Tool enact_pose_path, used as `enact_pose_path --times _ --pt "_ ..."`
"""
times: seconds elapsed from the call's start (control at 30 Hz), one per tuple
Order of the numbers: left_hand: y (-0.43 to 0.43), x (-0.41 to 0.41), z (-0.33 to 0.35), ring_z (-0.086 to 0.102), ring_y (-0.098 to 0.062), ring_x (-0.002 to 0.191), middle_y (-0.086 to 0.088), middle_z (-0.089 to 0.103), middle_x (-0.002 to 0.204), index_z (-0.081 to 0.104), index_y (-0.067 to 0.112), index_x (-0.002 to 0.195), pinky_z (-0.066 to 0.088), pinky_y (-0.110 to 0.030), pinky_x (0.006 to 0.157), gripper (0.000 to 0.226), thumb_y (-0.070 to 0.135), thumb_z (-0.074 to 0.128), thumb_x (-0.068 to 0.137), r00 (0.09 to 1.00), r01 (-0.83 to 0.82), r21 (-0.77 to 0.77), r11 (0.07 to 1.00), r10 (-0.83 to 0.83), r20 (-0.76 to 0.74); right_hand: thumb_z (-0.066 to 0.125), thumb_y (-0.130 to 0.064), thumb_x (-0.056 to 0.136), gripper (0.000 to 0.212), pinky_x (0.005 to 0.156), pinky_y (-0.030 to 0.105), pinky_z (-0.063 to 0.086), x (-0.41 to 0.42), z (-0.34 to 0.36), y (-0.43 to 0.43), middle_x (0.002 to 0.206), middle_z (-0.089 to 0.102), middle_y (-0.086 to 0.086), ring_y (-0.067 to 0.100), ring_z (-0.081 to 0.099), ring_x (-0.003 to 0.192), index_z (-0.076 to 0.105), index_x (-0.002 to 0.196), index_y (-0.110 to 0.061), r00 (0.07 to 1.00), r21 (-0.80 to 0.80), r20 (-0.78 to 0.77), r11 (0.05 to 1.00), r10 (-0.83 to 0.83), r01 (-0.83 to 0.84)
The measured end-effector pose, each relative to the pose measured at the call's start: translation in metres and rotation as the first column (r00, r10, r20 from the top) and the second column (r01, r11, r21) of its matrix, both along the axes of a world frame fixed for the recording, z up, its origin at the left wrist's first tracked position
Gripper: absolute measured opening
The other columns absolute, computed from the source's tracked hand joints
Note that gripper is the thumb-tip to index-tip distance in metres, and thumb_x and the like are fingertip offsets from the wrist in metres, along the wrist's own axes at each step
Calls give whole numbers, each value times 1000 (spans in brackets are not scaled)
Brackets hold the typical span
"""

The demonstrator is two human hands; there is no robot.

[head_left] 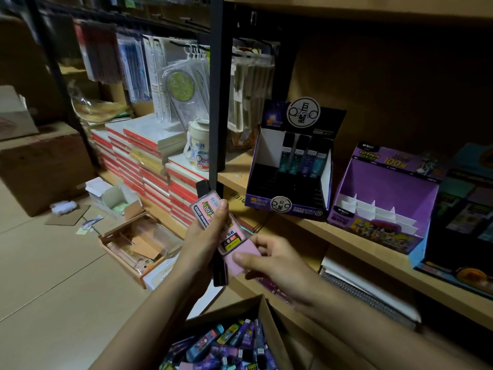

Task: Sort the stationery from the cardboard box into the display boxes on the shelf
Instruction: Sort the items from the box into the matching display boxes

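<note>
Your left hand (206,231) is closed around a small stack of slim cases, thumb pressed over the label of the top pink case (206,208), with at least one black case (219,271) tucked underneath and sticking out at both ends. Your right hand (269,259) is pinching a second pink case (241,256) by its lower end, thumb on the face and fingers behind, so that it lies against the bottom of the stack. All of this sits in the air in front of the shelf (354,236), just above the open cardboard box (262,311), which is full of similar cases in many colours. These look like light, stiff plastic cases with smooth, glossy faces — easy to lift, but likely to slide over one another if you squeeze only the flat sides. You would probably do better to grip each one across its narrow edges near the middle, and to take one at a time out of the stack. On the shelf, the dark display box (289,166) holds a few cases standing upright at the back right, with its front rows empty; the purple display box (384,198) just beside it has white dividers and looks empty — which of the two suits pink cases cannot be told from here. Slot them in upright and gently, as thin card dividers may bend.
</note>
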State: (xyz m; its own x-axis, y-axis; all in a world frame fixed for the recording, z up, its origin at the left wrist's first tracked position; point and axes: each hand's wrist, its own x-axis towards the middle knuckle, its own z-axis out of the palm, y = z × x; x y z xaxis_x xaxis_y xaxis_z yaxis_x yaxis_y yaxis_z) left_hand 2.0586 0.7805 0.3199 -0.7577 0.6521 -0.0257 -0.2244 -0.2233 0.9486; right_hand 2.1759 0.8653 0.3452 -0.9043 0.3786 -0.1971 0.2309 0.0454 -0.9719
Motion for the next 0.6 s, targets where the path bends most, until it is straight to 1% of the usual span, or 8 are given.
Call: enact_pose_path --times 0.07,0.1,0.17,0.23,0.4,0.47,0.53,0.6 --pt "4 7 4 72 -26 78 -11 74 84 63 9 95 59 -33 69 51 56 59 74 998 56 -21 998 -57 -38 62 -12 87 14 86 35 55 9 0 8 98 72 10 24 69 92 63 101 -13 993 -95 -51 990 -106 101" --pt "6 12 7 71 -28 80 -12 73 88 61 6 100 58 -35 73 59 58 58 72 994 93 -29 995 -94 -52 62 -12 88 14 82 36 56 14 1 14 96 73 9 23 70 89 63 101 -14 985 -135 -80 980 -155 143" --pt "12 23 10 65 -22 69 -9 70 81 61 7 98 52 -31 66 63 62 58 68 985 160 -41 986 -162 -65 61 -9 88 13 67 27 57 28 6 27 89 74 6 17 70 77 64 100 -12 956 -175 -156 959 -250 223" --pt "18 36 12 58 -8 57 3 63 70 62 16 86 46 -21 55 48 61 56 71 977 200 -35 979 -202 -63 60 -6 88 13 62 21 54 48 14 44 87 74 4 14 68 74 65 97 -13 914 -118 -238 944 -327 307" --pt "41 66 8 56 -10 59 2 61 72 59 19 88 43 -23 54 36 52 46 87 968 248 -101 964 -249 0 64 -8 85 17 67 21 50 115 43 96 90 71 4 10 62 76 69 92 -22 847 234 -357 840 -394 489" --pt "50 79 9 60 -5 59 7 65 71 62 27 88 44 -21 56 33 55 47 84 952 301 -103 948 -306 -33 67 -9 83 21 68 17 45 148 61 118 85 70 -3 3 58 72 68 88 -29 848 458 -380 722 -368 519" --pt "59 91 10 58 -6 61 5 62 74 66 32 84 44 -23 59 30 57 49 82 939 333 -93 938 -339 -51 69 -11 82 28 70 8 42 180 80 137 82 67 -20 -10 57 72 64 86 -38 880 688 -353 549 -318 474" --pt "68 102 13 54 -6 58 3 58 70 66 31 79 44 -21 53 29 56 52 81 934 347 -64 936 -351 -66 69 -17 81 30 70 7 42 207 95 156 84 64 -27 -15 57 79 61 87 -45 886 772 -317 450 -340 449"
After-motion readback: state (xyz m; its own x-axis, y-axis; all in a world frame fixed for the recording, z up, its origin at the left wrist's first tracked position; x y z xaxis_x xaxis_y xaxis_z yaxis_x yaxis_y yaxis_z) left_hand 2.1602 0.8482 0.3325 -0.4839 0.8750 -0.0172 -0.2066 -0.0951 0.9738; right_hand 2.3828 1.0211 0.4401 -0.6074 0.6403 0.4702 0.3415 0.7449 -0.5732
